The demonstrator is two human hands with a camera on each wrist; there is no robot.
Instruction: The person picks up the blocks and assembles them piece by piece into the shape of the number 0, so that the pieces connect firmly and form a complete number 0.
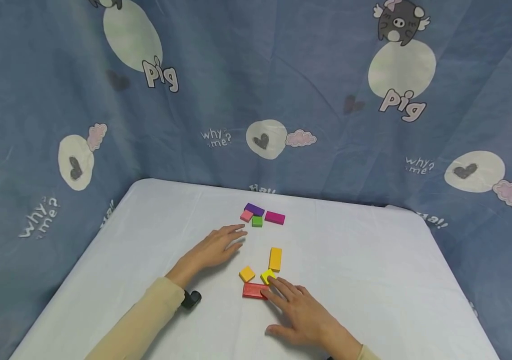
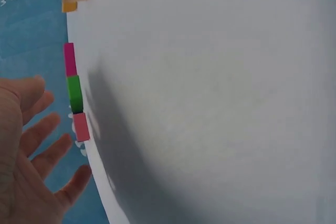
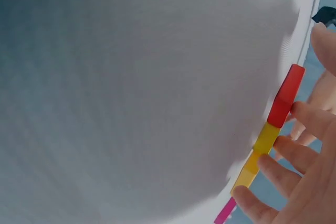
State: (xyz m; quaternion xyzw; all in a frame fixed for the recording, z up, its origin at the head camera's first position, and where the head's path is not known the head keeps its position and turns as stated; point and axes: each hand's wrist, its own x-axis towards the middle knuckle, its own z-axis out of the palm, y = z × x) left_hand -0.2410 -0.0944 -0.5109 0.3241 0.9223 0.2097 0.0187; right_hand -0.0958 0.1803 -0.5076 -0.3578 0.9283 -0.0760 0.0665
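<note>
Red block [image 1: 252, 290], yellow block [image 1: 266, 275] loose on white tabletop [image 1: 364, 260].

Small blocks with smooth, evenly coloured faces — the red block [image 1: 252, 290], orange block [image 1: 275, 259] and magenta block [image 1: 275, 218] among them — look like painted wood, though plastic is possible. The counter [image 1: 350, 260] has a matt, lightly creased white cloth surface. The printed blue backdrop [image 1: 219, 90] is matt, rippled fabric; the beige sleeve [image 1: 147, 316], soft-looking matt cloth.
</note>
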